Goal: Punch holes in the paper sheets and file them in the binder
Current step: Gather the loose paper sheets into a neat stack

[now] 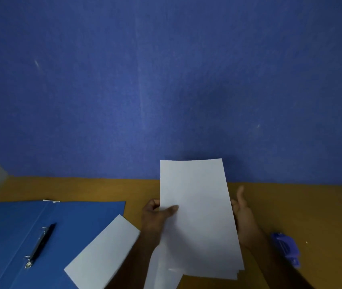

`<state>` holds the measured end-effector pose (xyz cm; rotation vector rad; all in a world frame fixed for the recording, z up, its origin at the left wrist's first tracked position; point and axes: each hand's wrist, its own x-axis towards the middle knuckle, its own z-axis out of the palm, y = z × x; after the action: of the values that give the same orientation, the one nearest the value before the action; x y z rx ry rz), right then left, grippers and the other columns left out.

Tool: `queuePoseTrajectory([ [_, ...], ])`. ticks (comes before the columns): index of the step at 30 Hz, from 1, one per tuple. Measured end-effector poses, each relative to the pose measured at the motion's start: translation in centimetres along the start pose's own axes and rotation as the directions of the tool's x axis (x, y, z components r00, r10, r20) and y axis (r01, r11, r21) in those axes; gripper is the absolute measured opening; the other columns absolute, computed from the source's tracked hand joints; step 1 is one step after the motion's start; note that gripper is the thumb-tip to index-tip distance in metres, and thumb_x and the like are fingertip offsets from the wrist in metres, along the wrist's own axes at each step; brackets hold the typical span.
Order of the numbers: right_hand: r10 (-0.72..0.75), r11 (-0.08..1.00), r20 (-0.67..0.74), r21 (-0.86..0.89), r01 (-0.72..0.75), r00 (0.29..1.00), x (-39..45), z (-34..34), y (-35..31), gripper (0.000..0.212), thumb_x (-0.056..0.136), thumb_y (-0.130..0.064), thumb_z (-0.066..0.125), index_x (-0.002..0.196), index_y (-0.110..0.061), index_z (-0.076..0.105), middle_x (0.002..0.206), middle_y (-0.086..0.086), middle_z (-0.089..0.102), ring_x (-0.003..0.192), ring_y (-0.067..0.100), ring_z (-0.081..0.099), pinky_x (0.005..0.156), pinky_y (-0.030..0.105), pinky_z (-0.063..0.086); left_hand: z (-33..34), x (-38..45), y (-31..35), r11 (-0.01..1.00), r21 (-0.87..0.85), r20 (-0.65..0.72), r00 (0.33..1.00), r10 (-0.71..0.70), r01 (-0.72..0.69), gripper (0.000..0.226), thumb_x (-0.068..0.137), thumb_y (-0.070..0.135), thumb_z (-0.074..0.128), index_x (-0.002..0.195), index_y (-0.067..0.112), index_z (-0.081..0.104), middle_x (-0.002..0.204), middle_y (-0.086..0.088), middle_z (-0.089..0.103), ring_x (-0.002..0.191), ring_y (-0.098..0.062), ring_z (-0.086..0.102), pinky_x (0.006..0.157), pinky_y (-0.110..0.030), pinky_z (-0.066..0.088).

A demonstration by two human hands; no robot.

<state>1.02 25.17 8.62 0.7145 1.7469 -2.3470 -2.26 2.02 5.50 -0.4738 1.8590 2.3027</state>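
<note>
Held upright above the worktop (291, 205): small stack of sheets (197, 222), left hand (155, 220) pinching one long edge, right hand (242, 217) bracing the other with thumb raised; best squared flush before reaching for the punch (284, 247), binder (20, 226) lying open leftward.

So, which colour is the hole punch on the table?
The hole punch is purple or violet, lying at the right on the brown table; the head view shows it.

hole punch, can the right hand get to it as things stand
Probably yes, once freed: the hole punch lies on the desk just right of the right hand with nothing between, but that hand is steadying the paper stack.
</note>
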Motion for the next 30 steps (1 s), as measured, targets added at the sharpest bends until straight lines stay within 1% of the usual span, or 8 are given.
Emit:
queuePoseTrajectory([
  [5,-0.204,0.906,-0.080,-0.392,0.157,0.976,0.7,0.3,0.9,0.025,0.091,-0.010,0.062,0.114,0.000,0.064,0.107,0.016,0.071,0.088,0.024,0.067,0.074,0.035,0.054,0.2,0.2,-0.3,0.970,0.186,-0.061,0.984,0.167,-0.153,0.056,0.056,0.012,0.092,0.102,0.006,0.061,0.095,-0.001,0.070,0.083,-0.021,0.066,0.064,-0.024,0.052],
  [9,-0.365,0.737,-0.089,-0.636,0.229,0.927,1.1,-0.5,1.4,0.026,0.090,-0.006,0.062,0.115,0.003,0.064,0.111,0.018,0.069,0.102,0.032,0.065,0.083,0.034,0.047,-1.2,0.7,-1.6,0.851,0.500,0.096,0.987,0.127,-0.158,0.097,0.052,0.041,0.093,0.132,0.021,0.042,0.121,0.006,0.052,0.107,-0.022,0.055,0.085,-0.032,0.053],
  [11,-0.399,0.716,-0.093,-0.652,0.247,0.912,1.3,-1.5,1.5,0.027,0.090,-0.004,0.062,0.115,0.004,0.065,0.112,0.018,0.069,0.105,0.033,0.064,0.087,0.036,0.048,-2.9,0.6,-2.5,0.697,0.691,0.216,0.975,0.054,-0.192,0.109,0.048,0.053,0.090,0.138,0.024,0.037,0.130,0.005,0.048,0.117,-0.021,0.050,0.094,-0.037,0.052],
  [14,-0.424,0.708,-0.104,-0.657,0.258,0.900,1.2,-2.8,1.4,0.027,0.090,-0.004,0.062,0.115,0.005,0.064,0.112,0.019,0.069,0.104,0.032,0.063,0.088,0.034,0.046,-5.9,-0.2,-4.0,0.304,0.894,0.387,0.909,-0.157,-0.328,0.132,0.031,0.082,0.074,0.145,0.033,0.027,0.148,0.006,0.033,0.133,-0.021,0.035,0.111,-0.041,0.037],
  [17,-0.427,0.749,-0.149,-0.610,0.257,0.892,1.4,-4.1,1.6,0.026,0.090,-0.004,0.062,0.114,0.006,0.064,0.110,0.020,0.069,0.102,0.031,0.063,0.086,0.033,0.045,-7.7,-1.1,-5.2,0.075,0.868,0.487,0.810,-0.327,-0.492,0.131,0.025,0.090,0.057,0.143,0.040,0.026,0.156,0.006,0.018,0.144,-0.025,0.015,0.119,-0.051,0.015],
  [20,-0.407,0.781,-0.189,-0.580,0.233,0.894,1.6,-4.9,1.8,0.026,0.090,-0.007,0.063,0.113,0.005,0.064,0.108,0.020,0.069,0.102,0.035,0.063,0.088,0.039,0.049,-7.6,-1.0,-5.4,-0.066,0.830,0.505,0.796,-0.334,-0.554,0.116,0.047,0.077,0.072,0.145,0.037,0.024,0.160,0.003,0.015,0.148,-0.028,0.006,0.118,-0.055,0.002],
  [24,-0.417,0.793,-0.211,-0.559,0.241,0.884,1.7,-5.6,2.3,0.027,0.089,-0.004,0.064,0.112,0.008,0.064,0.108,0.021,0.068,0.100,0.034,0.063,0.088,0.037,0.047,-7.0,-0.3,-5.3,-0.128,0.800,0.528,0.789,-0.313,-0.586,0.104,0.056,0.065,0.079,0.143,0.036,0.029,0.156,0.002,0.028,0.147,-0.029,0.013,0.117,-0.057,-0.002],
  [30,-0.439,0.776,-0.211,-0.580,0.249,0.873,1.3,-6.5,2.9,0.023,0.089,-0.006,0.065,0.109,0.003,0.067,0.093,0.011,0.068,0.093,0.031,0.064,0.083,0.035,0.048,-6.8,0.8,-5.5,-0.218,0.732,0.577,0.758,-0.303,-0.645,0.124,0.038,0.088,0.061,0.143,0.029,0.033,0.154,-0.002,0.027,0.144,-0.031,0.017,0.116,-0.059,0.001],
])
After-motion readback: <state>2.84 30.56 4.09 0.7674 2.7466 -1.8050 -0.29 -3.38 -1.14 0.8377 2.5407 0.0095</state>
